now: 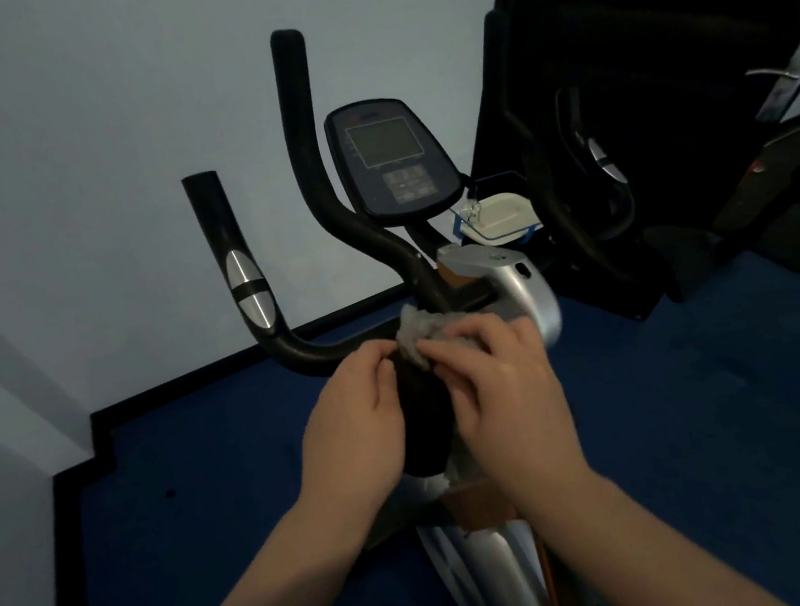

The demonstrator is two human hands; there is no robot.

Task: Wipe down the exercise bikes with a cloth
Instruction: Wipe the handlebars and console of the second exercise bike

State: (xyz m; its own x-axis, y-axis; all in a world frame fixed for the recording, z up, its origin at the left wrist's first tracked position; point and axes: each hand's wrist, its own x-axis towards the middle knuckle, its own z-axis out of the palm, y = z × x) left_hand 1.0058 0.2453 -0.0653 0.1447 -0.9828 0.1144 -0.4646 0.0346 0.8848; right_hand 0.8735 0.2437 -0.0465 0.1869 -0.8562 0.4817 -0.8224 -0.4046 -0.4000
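Observation:
An exercise bike stands in front of me, with black handlebars [245, 253], a dark console [392, 158] and a silver stem housing [514, 280]. A small grey cloth [415, 334] is bunched at the middle of the handlebar, over a black padded section [425, 418]. My right hand [498, 381] pinches the cloth with curled fingers. My left hand [352, 413] curls around the left side of the black padded section, its fingertips touching the cloth's edge.
A second dark machine [591, 170] stands to the right, with a pale tray [499, 218] between it and the bike. A white wall is behind, blue floor [211, 512] below, with a black skirting along the wall's foot.

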